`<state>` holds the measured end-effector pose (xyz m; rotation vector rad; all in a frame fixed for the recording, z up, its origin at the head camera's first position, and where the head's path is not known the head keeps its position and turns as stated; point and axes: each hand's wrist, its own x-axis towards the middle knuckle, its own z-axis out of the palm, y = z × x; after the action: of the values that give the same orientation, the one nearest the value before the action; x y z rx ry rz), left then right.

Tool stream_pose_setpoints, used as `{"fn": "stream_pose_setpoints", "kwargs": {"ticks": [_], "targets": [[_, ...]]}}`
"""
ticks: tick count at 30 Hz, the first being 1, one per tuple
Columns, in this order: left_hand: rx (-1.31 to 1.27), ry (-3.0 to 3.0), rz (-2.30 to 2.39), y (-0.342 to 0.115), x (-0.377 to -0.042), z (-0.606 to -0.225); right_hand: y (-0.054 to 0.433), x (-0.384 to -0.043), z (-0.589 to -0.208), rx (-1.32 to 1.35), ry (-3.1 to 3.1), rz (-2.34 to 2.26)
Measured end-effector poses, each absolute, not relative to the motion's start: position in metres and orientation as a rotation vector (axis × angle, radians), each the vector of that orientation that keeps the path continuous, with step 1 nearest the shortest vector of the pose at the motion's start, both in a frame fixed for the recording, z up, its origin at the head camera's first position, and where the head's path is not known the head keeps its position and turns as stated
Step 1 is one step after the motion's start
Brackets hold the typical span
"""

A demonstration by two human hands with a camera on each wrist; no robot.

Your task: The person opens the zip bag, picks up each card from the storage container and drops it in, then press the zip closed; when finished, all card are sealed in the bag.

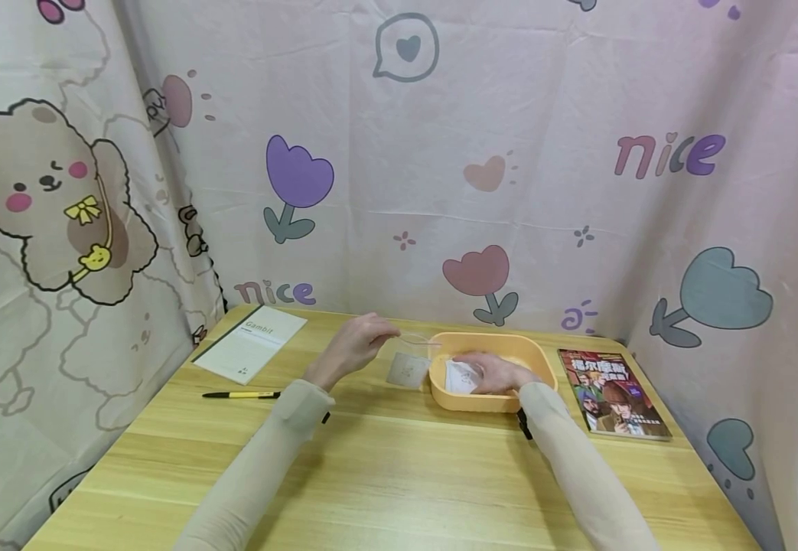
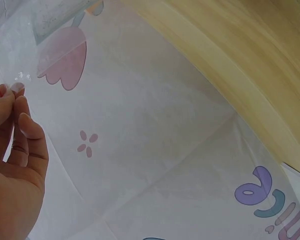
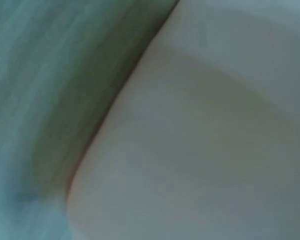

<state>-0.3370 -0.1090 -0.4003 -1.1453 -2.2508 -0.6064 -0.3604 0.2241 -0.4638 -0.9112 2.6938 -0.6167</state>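
Observation:
In the head view my left hand pinches the edge of a clear plastic bag with a thin red line along it. The left wrist view shows the thumb and fingertips together on that clear film. A flat, greyish square packet appears just below the bag; whether it lies inside is unclear. My right hand reaches into a yellow-orange plastic basket and grips a white packet with faint markings. The right wrist view is blurred, with only skin and sleeve filling it.
A pale notebook marked "Gambit" lies at the back left of the wooden table. Nearby is a yellow and black pen. An illustrated magazine lies right of the basket. A patterned curtain hangs behind the table.

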Motion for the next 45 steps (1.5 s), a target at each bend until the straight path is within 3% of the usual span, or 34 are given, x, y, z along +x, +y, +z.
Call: {"fn": "stream_pose_setpoints", "kwargs": {"ticks": [45], "targets": [[-1.121,-2.285,-0.660,-0.109,-0.336,-0.401,0.238,-0.360,-0.474,-0.951,2.836,-0.683]]}}
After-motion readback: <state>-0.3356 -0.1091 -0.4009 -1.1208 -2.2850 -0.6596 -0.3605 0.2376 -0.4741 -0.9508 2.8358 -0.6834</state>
